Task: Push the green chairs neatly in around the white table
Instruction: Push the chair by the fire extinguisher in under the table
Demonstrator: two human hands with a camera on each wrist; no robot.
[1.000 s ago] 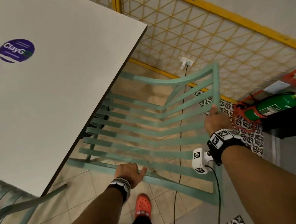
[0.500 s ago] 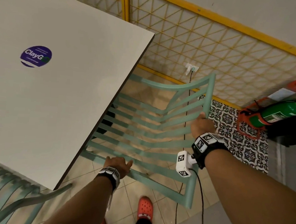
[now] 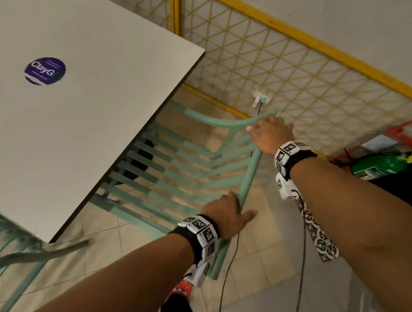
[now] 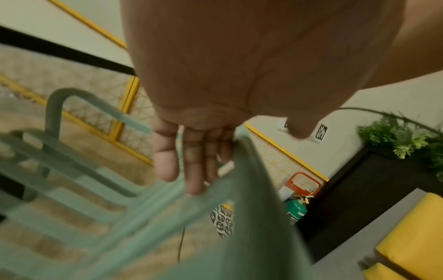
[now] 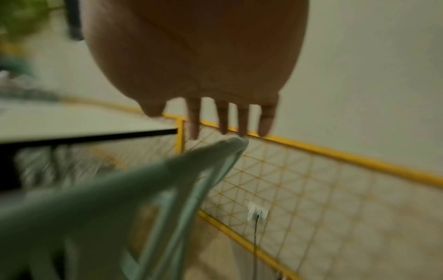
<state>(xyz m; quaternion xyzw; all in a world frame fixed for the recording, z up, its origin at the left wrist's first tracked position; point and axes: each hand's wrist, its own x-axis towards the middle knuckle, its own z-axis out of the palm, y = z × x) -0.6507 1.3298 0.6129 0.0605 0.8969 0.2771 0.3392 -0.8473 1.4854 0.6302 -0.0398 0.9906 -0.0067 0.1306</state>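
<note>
A green slatted chair (image 3: 175,168) stands at the right edge of the white table (image 3: 81,124), its seat partly under the top. My left hand (image 3: 225,212) rests on the near end of the backrest's top rail (image 4: 251,189), with straight fingers (image 4: 191,161) on the seat side and the thumb on the outer side. My right hand (image 3: 269,133) lies over the far corner of the backrest (image 5: 230,147), its fingers (image 5: 242,121) spread and straight. A second green chair (image 3: 1,252) sits at the table's near corner.
A yellow mesh fence (image 3: 301,72) runs close behind the chair. A black cable (image 3: 229,265) hangs from a wall socket (image 3: 261,97) to the floor. A green extinguisher (image 3: 378,166) in a red stand lies at the right. A black planter (image 4: 374,189) and yellow cushions (image 4: 412,236) stand nearby.
The chair has slid left, further under the table. My left hand has left the side rail for the backrest's near end. My right hand has moved up to the far corner.
</note>
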